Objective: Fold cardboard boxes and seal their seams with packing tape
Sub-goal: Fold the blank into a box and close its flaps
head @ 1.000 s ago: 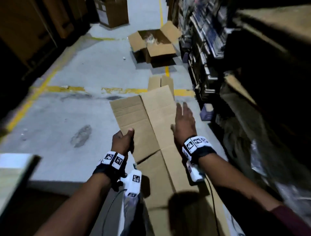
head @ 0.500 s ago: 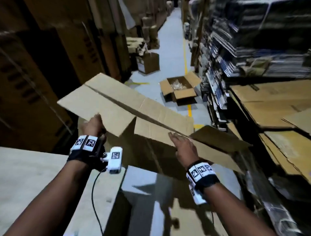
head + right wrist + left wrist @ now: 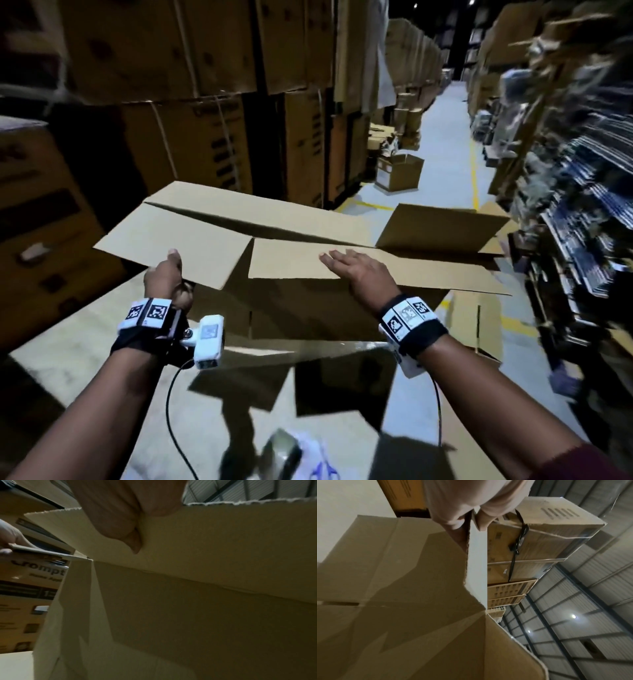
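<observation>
At mid-frame the cardboard box (image 3: 308, 270) stands half-opened on the work surface (image 3: 85, 342). The left hand (image 3: 166, 281) pinches the corner of its left flap (image 3: 178, 240); the right hand (image 3: 356, 270) lies flat and unclenched on the near flap (image 3: 411, 274). It looks light but floppy — better gripped at flap edges near the creases.

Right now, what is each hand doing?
Left hand: pinches the box's left flap.
Right hand: open, flat on the near flap.
</observation>
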{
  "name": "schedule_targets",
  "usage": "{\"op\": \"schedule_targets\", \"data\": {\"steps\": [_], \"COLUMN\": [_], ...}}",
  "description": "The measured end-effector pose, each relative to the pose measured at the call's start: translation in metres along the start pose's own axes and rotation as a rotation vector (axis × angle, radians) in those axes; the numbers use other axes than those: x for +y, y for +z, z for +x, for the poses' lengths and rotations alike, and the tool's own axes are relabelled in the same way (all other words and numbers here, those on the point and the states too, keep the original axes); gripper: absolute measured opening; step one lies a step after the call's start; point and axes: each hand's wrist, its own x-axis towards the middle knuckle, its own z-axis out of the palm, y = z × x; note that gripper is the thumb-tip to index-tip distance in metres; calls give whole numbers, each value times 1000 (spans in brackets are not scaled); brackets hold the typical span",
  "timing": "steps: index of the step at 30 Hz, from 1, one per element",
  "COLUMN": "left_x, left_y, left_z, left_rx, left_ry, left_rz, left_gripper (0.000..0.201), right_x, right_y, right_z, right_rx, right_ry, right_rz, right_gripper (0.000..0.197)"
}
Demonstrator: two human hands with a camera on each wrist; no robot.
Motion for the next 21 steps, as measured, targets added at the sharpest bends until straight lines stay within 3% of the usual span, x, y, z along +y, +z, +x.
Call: {"op": "schedule_targets", "data": {"steps": [4,9,12,15,18,21], "left_x": [25,60,64,45,23,18], "left_y": [-103,-158,-158,-135,-105,-85], "left_z": [73,144,170,173,178,204], "left_rx": [93,88,-63,-365,-472,-406], "left_ry": [-6,-65,-105,-146,-268,-378], "left_rz": [125,229,255,112,-10,-160], "left_gripper": [24,22,54,55,45,13], "right_x": [-118,-197,-221,-240,-249,-245], "right_y": [28,45,57,80,109,144], "right_z": [67,132,160,196,228,253], "right_rx": [-63,-157,-194,-178,-165,-165], "right_ry": [-90,-144,-103,-61,9,34], "right_rz": [10,-136,-143,-114,-112,-123], "right_gripper": [65,65,57,48,49,58]}}
